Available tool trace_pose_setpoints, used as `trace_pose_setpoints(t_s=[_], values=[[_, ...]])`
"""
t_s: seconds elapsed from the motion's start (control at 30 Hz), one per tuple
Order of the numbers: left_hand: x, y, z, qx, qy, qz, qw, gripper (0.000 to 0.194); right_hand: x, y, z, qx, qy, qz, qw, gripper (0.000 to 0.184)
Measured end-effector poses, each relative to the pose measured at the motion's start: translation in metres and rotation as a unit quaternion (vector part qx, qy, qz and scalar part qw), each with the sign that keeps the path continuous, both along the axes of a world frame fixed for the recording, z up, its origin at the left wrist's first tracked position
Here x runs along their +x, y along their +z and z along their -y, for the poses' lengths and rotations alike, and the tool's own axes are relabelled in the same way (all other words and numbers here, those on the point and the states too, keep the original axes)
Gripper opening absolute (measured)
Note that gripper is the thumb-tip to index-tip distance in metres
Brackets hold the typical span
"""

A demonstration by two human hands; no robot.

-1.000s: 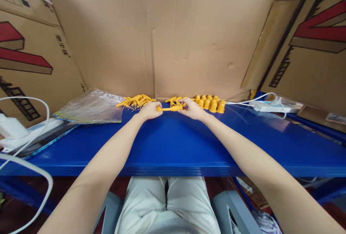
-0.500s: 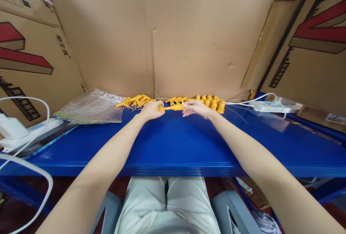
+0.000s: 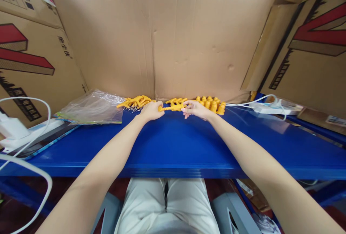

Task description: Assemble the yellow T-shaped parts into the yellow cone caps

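Cardboard panel (image 3: 205,46) stands along the far edge of the blue surface (image 3: 173,140). Near it, between the yellow pile (image 3: 137,101) and upright yellow pieces (image 3: 213,105), left hand (image 3: 152,111) has its fingers closed around the yellow threaded part's (image 3: 175,107) left end; right hand's (image 3: 196,109) fingers pinch its right end.

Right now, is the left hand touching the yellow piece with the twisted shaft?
Touching. The head view shows the left hand pinching the left end of the yellow twisted-shaft piece, with no gap.
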State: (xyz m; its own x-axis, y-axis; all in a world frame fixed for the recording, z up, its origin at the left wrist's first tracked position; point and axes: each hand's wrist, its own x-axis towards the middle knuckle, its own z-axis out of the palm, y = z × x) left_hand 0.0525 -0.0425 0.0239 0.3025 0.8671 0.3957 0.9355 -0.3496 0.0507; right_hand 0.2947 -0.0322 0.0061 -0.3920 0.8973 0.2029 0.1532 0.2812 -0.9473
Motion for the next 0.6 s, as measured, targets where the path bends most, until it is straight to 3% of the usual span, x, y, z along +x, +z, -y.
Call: trace_pose_setpoints(t_s=[0.23,0.4,0.5,0.6], values=[[0.005,0.003,0.006,0.006,0.022,-0.006,1.000,0.033,0.001,0.001,0.005,0.031,-0.015,0.029,0.999,0.032],[0.001,0.001,0.000,0.002,0.011,0.006,1.000,0.030,0.001,-0.005,-0.002,0.062,-0.012,0.122,0.990,0.031],[-0.001,0.000,-0.004,-0.004,0.004,0.032,0.999,0.029,-0.001,-0.009,-0.008,0.202,-0.055,0.179,0.961,0.036],[-0.001,0.000,-0.007,-0.018,-0.012,0.054,0.998,0.028,-0.002,-0.009,-0.008,0.385,-0.113,0.233,0.886,0.048]])
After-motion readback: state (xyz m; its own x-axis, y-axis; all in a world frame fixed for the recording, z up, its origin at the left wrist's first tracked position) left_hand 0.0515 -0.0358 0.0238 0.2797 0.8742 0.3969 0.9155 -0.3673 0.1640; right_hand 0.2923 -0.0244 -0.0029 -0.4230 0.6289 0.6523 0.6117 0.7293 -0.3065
